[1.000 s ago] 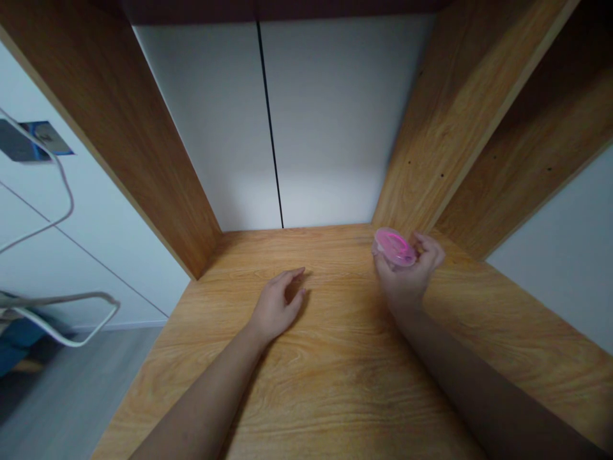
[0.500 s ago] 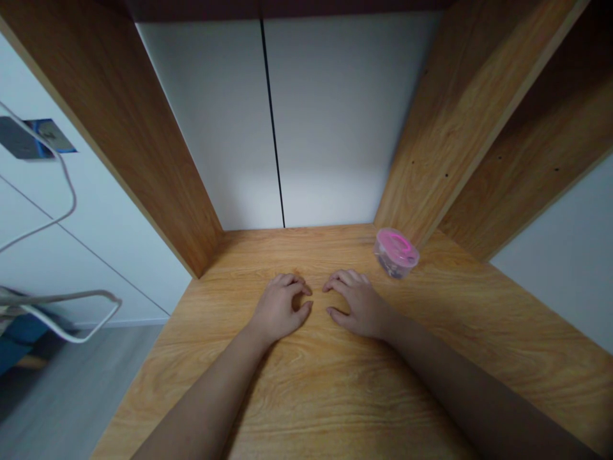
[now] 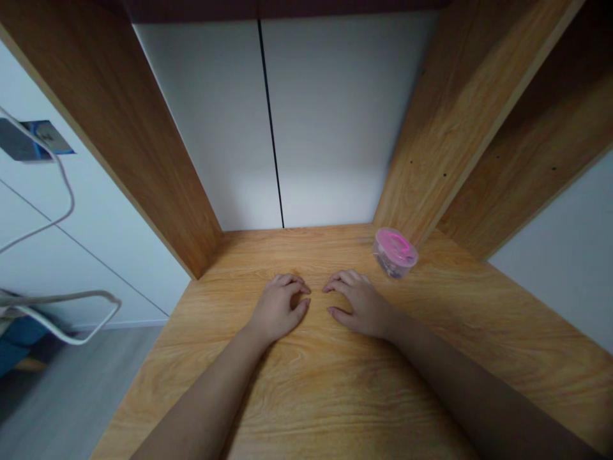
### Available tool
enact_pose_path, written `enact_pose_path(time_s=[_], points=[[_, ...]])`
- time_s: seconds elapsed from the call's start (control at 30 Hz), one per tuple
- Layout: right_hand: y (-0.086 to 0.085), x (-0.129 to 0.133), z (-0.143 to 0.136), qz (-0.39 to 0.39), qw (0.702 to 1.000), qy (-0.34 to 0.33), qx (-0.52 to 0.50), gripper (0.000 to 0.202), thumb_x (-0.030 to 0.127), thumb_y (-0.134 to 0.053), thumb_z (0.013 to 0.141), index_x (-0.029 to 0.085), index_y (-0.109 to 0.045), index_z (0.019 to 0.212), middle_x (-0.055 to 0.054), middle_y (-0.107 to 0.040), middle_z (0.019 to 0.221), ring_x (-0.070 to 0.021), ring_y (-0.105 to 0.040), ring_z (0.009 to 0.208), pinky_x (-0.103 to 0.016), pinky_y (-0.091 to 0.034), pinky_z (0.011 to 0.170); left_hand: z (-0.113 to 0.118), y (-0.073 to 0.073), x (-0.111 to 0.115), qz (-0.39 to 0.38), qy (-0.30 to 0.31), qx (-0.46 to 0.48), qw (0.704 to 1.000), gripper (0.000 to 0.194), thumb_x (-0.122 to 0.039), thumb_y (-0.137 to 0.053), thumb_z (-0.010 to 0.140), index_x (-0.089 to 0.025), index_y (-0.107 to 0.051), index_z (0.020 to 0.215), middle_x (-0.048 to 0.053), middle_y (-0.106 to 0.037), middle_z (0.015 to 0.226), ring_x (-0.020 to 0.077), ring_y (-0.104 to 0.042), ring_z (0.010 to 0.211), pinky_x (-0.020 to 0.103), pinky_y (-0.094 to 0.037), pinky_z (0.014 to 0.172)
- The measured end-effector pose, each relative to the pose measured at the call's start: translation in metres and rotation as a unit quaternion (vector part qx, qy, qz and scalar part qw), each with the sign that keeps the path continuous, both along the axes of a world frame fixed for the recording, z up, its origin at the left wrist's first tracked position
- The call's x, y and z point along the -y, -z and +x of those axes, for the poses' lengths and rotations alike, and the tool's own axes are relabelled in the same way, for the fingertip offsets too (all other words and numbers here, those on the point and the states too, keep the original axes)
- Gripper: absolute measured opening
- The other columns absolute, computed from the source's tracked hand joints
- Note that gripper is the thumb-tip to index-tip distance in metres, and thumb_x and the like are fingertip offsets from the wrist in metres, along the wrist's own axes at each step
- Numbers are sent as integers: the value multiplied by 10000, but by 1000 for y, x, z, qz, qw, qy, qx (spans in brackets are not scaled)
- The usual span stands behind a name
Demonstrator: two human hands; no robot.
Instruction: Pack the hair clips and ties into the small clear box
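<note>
My left hand [image 3: 280,308] rests on the wooden desktop [image 3: 316,396], fingers curved and thumb apart from them, with nothing between. Facing it across a small gap, my right hand [image 3: 361,304] lies on the same wood in a mirrored pose, also holding nothing. Just beyond the right hand, apart from it, stands a round clear plastic container with a pink lid [image 3: 395,253]. Small dark contents show dimly through its side; I cannot make out what they are.
Upright wooden panels [image 3: 119,140] [image 3: 454,121] rise at left and right. A white back panel [image 3: 325,121] with a dark vertical seam closes the far side. White cables [image 3: 69,185] hang at the left by a wall socket plate [image 3: 52,136], above a grey floor [image 3: 105,364].
Both hands keep almost the same pose and place. The whole view has shifted very slightly to the left; the container stands where it was.
</note>
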State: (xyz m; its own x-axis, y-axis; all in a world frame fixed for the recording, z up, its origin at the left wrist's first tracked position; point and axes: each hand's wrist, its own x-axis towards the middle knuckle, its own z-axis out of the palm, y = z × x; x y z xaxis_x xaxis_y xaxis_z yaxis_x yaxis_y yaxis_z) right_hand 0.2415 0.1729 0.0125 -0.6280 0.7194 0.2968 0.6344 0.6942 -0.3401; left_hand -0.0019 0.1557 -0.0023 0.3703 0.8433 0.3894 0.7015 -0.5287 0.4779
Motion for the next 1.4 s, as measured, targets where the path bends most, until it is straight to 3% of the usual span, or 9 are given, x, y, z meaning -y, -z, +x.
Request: enact_pose_path(time_s=[0.2, 0.33, 0.47, 0.6, 0.77, 0.9, 1.07, 1.2, 1.4], points=[[3, -7, 4, 29, 999, 32, -6, 306, 404, -658, 877, 243, -667, 1137, -86, -664, 1108, -292, -579, 1076, -494, -437, 947, 0, 0, 0, 1, 0, 3, 1000, 164, -248, -618, 886, -252, -730, 1006, 72, -691, 1085, 266, -629, 1064, 436, -494, 975], [2, -16, 12, 121, 980, 146, -60, 244, 295, -628, 879, 251, -675, 1114, -90, -672, 1122, -311, -577, 1105, -547, -380, 1010, 0, -2, -1, -3, 3, 6, 1000, 155, -244, -617, 885, -249, -730, 991, 74, -694, 1075, 264, -633, 1049, 429, -501, 960], [-6, -18, 18, 216, 916, 296, -162, 327, 247, -615, 853, 281, -670, 1174, -108, -567, 1309, -373, -458, 1287, -641, -255, 1105, 0, -3, 0, -7, 3, 4, 1000, 153, -253, -609, 893, -243, -729, 986, 77, -694, 1074, 264, -634, 1047, 430, -503, 955], [-10, -20, 24, 230, 829, 414, -296, 490, 227, -639, 807, 277, -613, 1294, -141, -394, 1445, -419, -390, 1345, -656, -266, 1114, 0, -1, 0, -3, 4, 4, 1000, 155, -245, -607, 893, -243, -726, 993, 75, -696, 1081, 263, -632, 1049, 429, -501, 958], [4, -36, 41, 204, 773, 452, -396, 610, 268, -725, 729, 150, -593, 1313, -198, -374, 1378, -376, -457, 1274, -516, -395, 1093, -1, 0, -1, -2, 4, 12, 1000, 149, -241, -612, 888, -246, -725, 984, 69, -700, 1065, 259, -633, 1043, 421, -498, 957], [22, -52, 51, 158, 746, 493, -419, 711, 334, -814, 644, 174, -582, 1297, -140, -409, 1309, -308, -517, 1164, -481, -452, 1046, 0, -2, -1, -5, 4, 7, 1000, 152, -246, -606, 893, -239, -727, 985, 70, -702, 1069, 256, -632, 1049, 418, -490, 965], [35, -58, 54, 116, 736, 508, -433, 783, 385, -887, 575, 176, -600, 1274, -110, -435, 1255, -270, -541, 1083, -465, -479, 1023, 0, -2, 0, -9, 2, -2, 1000, 161, -253, -595, 901, -234, -727, 991, 69, -699, 1077, 250, -630, 1059, 412, -486, 976], [28, -52, 48, 110, 742, 488, -447, 734, 415, -868, 624, 184, -625, 1276, -117, -466, 1256, -259, -579, 1045, -457, -476, 1040, -1, -2, 0, -9, 1, -3, 1000, 162, -258, -598, 902, -228, -726, 995, 76, -697, 1091, 255, -627, 1064, 418, -488, 977], [15, -41, 25, 87, 814, 333, -469, 649, 412, -797, 731, 181, -608, 1308, -133, -493, 1322, -274, -604, 1133, -460, -511, 1027, -2, -1, 0, -15, 1, 8, 1000, 252, -247, -607, 894, -228, -682, 1134, 80, -700, 1135, 268, -621, 1103, 450, -485, 1006]])
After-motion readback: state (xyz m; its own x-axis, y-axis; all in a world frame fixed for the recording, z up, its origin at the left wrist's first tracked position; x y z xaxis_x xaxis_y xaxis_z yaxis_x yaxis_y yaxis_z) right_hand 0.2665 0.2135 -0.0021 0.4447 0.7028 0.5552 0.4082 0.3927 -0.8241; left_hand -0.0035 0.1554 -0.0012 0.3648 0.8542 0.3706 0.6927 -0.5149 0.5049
